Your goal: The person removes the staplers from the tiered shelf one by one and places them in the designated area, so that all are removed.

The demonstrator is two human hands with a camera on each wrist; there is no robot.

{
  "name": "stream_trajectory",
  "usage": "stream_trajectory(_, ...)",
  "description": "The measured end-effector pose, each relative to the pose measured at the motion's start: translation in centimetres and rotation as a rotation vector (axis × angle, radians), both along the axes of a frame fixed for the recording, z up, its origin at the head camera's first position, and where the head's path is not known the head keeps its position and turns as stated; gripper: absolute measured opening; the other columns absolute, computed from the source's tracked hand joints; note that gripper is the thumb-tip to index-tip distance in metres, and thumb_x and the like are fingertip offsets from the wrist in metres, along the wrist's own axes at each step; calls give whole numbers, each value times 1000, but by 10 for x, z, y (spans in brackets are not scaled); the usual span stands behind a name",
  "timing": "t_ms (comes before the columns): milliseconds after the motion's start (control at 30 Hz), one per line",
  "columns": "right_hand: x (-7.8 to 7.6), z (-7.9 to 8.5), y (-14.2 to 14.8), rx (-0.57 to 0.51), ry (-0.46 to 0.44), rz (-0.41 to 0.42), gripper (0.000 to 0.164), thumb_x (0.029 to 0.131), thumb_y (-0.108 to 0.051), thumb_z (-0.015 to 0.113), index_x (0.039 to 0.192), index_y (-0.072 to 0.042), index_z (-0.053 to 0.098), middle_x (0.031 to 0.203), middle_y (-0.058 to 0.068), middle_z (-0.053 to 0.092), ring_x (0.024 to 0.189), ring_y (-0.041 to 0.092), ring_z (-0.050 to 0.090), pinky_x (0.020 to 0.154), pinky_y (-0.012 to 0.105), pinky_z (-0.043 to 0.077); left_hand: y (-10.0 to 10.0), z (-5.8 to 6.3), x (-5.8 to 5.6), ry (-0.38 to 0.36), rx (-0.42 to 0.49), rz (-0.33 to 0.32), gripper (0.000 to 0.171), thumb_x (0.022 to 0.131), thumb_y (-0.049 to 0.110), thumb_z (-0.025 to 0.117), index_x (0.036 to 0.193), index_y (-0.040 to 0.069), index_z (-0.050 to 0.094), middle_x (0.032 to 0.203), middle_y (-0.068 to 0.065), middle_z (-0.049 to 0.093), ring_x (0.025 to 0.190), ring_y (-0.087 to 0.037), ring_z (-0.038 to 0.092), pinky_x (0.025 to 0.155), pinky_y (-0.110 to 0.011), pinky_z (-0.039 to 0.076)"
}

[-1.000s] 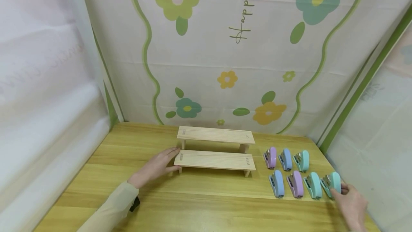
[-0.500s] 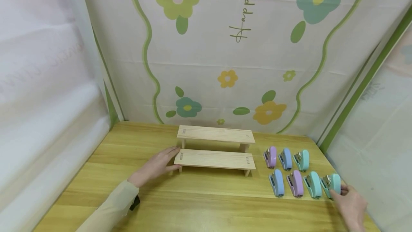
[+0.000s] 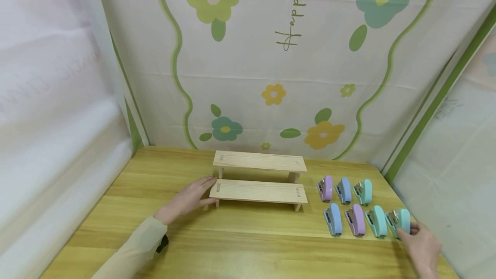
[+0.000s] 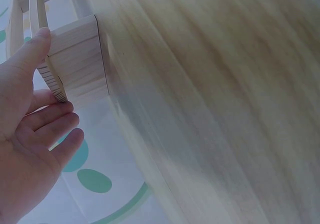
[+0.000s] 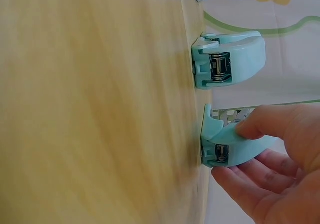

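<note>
My left hand [image 3: 190, 199] holds the left end of the lower step of a two-tier wooden shelf [image 3: 258, 191]. In the left wrist view, the thumb is on one long edge of the step [image 4: 52, 79] and the fingertips are at the opposite edge. Far to the right, my right hand [image 3: 422, 244] pinches a teal stapler [image 3: 403, 221] at the end of the front row. The right wrist view has the thumb on one side of this stapler [image 5: 235, 144] and fingers on the other, its base right at the tabletop. Another teal stapler [image 3: 377, 221] stands just left of it.
Also in the front row are a blue stapler [image 3: 334, 219] and a purple stapler [image 3: 356, 220]. Behind them stand purple [image 3: 326, 188], blue [image 3: 344, 190] and teal [image 3: 363, 192] staplers. The shelf's upper tier [image 3: 259, 161] is near the flowered back curtain [image 3: 248, 63]; white curtains flank the wooden table [image 3: 232, 249].
The pinched teal stapler has shifted slightly towards the near side of the table with my right hand. My left hand keeps its place on the shelf.
</note>
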State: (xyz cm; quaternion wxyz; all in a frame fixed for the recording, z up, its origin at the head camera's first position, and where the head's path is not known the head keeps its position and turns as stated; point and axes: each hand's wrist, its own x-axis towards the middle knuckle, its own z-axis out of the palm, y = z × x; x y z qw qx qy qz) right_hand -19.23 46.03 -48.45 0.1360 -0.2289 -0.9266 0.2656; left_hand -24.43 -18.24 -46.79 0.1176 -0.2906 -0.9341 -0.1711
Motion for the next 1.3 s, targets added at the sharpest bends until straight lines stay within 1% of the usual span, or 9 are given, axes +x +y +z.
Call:
stream_trajectory(300,1,0,-1,-9,-13,5,47,85,-17,68,114,18,55,101,38,65,91,50,62,76,50,42,-1,1,1,28,-3,-4,67,89,31,74,139,-8,51,139,-27,56,126,-40,58,104,-50,54)
stream_trajectory(433,2,2,-1,1,-16,14,47,85,-17,67,114,18,55,103,38,65,93,51,62,75,50,43,-1,1,1,24,1,-4,68,88,31,74,139,-8,51,139,-27,56,126,-41,58,103,-51,53)
stream_trajectory(567,4,3,0,5,-22,42,47,87,-17,66,115,19,54,104,38,65,97,54,60,84,55,42,-1,1,1,9,2,-1,68,89,32,74,139,-7,51,140,-27,55,127,-40,57,104,-50,53)
stream_trajectory(667,4,6,1,-3,-51,54,50,88,-18,66,116,21,52,107,40,64,102,56,58,88,59,44,-1,1,0,-8,3,3,69,89,33,73,140,-6,50,141,-26,55,128,-40,56,106,-50,52)
stream_trajectory(733,5,9,1,-6,-80,57,53,89,-20,65,118,21,50,110,41,63,103,57,57,85,58,48,-1,1,0,-14,2,3,69,90,34,72,141,-6,49,142,-26,54,129,-39,56,106,-50,52)
stream_trajectory(833,7,16,0,-4,-109,63,57,91,-24,64,123,21,48,115,41,61,106,56,57,83,56,50,-1,2,0,-22,-1,6,69,90,35,71,142,-6,49,143,-25,54,130,-39,55,107,-50,51)
stream_trajectory(900,9,22,-1,12,-97,75,59,93,-26,63,124,21,47,116,41,60,106,56,57,82,54,50,-1,2,0,-26,-3,8,70,90,35,71,142,-6,49,143,-25,53,130,-39,55,107,-50,51)
stream_trajectory(1100,13,45,-16,70,9,115,58,97,-26,59,128,21,45,121,42,57,105,56,58,80,56,47,-1,2,1,-32,1,7,70,90,35,72,141,-6,49,143,-26,53,130,-40,55,107,-50,51)
stream_trajectory(1300,5,70,-42,134,66,164,53,98,-27,57,126,18,48,118,41,59,101,53,61,77,56,52,-2,2,0,-31,1,4,69,90,35,71,141,-6,48,143,-27,53,130,-41,55,107,-51,51)
